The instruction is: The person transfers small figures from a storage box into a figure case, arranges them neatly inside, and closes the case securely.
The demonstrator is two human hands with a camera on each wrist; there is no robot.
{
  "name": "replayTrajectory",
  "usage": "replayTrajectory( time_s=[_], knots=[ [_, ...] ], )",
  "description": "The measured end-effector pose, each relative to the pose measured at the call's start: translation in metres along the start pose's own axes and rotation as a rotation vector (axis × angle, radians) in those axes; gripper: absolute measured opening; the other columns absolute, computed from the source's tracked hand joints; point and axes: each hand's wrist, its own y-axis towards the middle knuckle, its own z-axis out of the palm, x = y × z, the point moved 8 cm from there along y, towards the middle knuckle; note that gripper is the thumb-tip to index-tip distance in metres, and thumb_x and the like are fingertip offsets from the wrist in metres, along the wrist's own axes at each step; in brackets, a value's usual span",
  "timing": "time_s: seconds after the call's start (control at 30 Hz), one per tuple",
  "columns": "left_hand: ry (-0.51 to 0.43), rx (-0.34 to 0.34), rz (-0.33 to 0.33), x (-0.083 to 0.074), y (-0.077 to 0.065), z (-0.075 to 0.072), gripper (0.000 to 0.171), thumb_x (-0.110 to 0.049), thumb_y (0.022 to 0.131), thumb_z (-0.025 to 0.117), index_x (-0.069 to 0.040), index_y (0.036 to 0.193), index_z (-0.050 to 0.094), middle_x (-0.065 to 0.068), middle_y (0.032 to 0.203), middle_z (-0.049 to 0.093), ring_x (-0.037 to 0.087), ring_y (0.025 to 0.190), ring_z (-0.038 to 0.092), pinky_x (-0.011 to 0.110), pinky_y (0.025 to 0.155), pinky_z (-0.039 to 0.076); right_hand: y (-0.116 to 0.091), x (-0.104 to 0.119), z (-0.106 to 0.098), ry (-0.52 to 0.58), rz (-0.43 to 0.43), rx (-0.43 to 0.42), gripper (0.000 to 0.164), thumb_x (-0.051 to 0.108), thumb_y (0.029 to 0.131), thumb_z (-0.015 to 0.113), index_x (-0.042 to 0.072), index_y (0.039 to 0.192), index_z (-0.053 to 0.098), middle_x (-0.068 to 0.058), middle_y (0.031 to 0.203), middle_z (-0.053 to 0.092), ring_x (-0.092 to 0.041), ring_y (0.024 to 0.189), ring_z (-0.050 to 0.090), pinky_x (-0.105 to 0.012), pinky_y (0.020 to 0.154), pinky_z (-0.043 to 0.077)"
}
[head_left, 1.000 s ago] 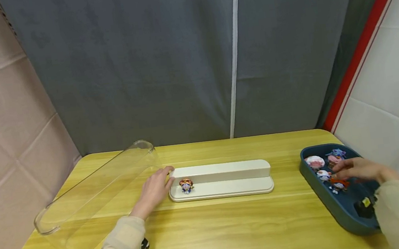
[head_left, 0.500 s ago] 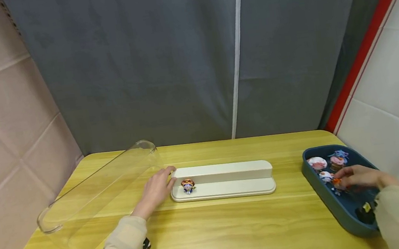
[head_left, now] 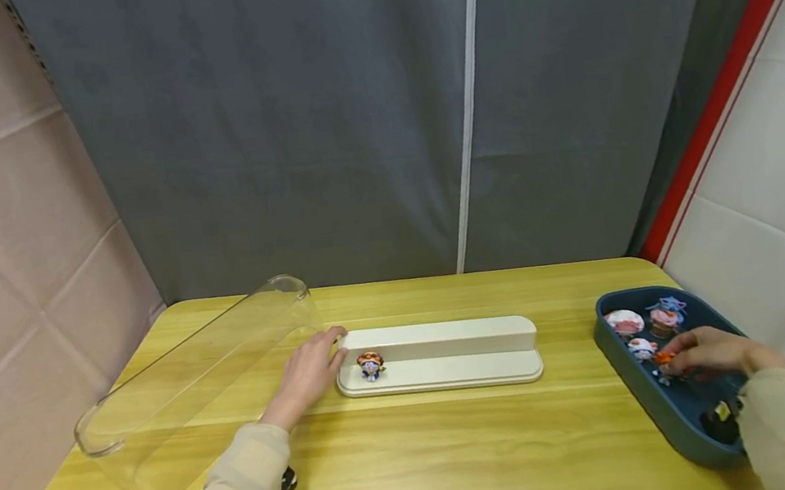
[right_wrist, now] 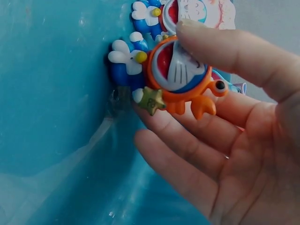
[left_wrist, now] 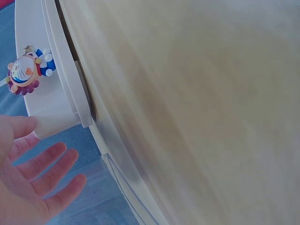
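My left hand is at the left end of the white stepped display stand, with thumb and index finger pinching its raised step; the other fingers spread loosely in the left wrist view. A small figurine with a frilled orange-brown headpiece stands on the lower step, beside that hand. At the right, my right hand reaches into the dark blue tray. Its thumb and fingers pinch a cat-faced figurine in an orange crab costume with a gold star. A similar figurine lies just behind it.
A long clear cover lies at the left of the wooden table. The tray also bears a pink round-topped figurine, a blue-topped one and a black item with yellow. A grey curtain hangs behind.
My right hand has closed its thumb and fingers on the orange crab figurine, shifting slightly within the tray. The left hand keeps its place at the stand. The view has shifted slightly.
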Motion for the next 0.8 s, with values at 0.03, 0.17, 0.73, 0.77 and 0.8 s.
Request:
replayTrajectory(
  time_s=[0.03,0.17,0.73,0.77,0.8],
  knots=[
    [0.001,0.001,-0.002,0.000,0.000,0.000,0.027,-0.023,0.088,0.056,-0.014,0.113,0.054,0.009,0.100,0.059,0.027,0.081,0.057,0.041,0.063,0.046,0.000,0.000,0.000,-0.005,0.002,-0.006,0.032,0.014,0.085,0.056,-0.014,0.100,0.050,-0.006,0.089,0.056,-0.020,0.081,0.051,-0.043,0.074,0.045],
    [0.000,0.001,0.003,0.000,0.000,0.000,0.027,-0.022,0.087,0.057,-0.014,0.113,0.054,0.009,0.100,0.059,0.027,0.080,0.057,0.041,0.062,0.046,-0.002,0.001,-0.002,-0.022,0.004,-0.032,0.031,0.013,0.084,0.056,-0.014,0.099,0.051,-0.007,0.088,0.057,-0.019,0.079,0.052,-0.041,0.072,0.046],
    [-0.001,0.002,0.010,-0.002,-0.001,-0.002,0.027,-0.021,0.087,0.057,-0.013,0.113,0.054,0.011,0.102,0.059,0.028,0.079,0.057,0.040,0.060,0.046,-0.018,0.033,-0.028,-0.211,-0.091,-0.228,0.033,0.016,0.085,0.058,-0.014,0.098,0.054,-0.007,0.081,0.058,-0.017,0.069,0.050,-0.027,0.060,0.043],
    [-0.001,0.001,0.010,-0.002,-0.001,-0.002,0.027,-0.021,0.087,0.057,-0.013,0.113,0.054,0.011,0.102,0.059,0.028,0.079,0.057,0.040,0.060,0.045,-0.019,0.037,-0.029,-0.224,-0.101,-0.236,0.034,0.016,0.085,0.058,-0.014,0.099,0.053,-0.007,0.082,0.058,-0.016,0.069,0.051,-0.027,0.060,0.044],
    [0.000,0.000,0.011,-0.002,-0.001,-0.002,0.027,-0.021,0.087,0.057,-0.013,0.113,0.054,0.011,0.102,0.059,0.027,0.079,0.057,0.040,0.060,0.045,-0.020,0.041,-0.029,-0.235,-0.110,-0.243,0.035,0.017,0.085,0.058,-0.015,0.100,0.053,-0.008,0.083,0.058,-0.016,0.069,0.051,-0.027,0.060,0.044]
  ],
)
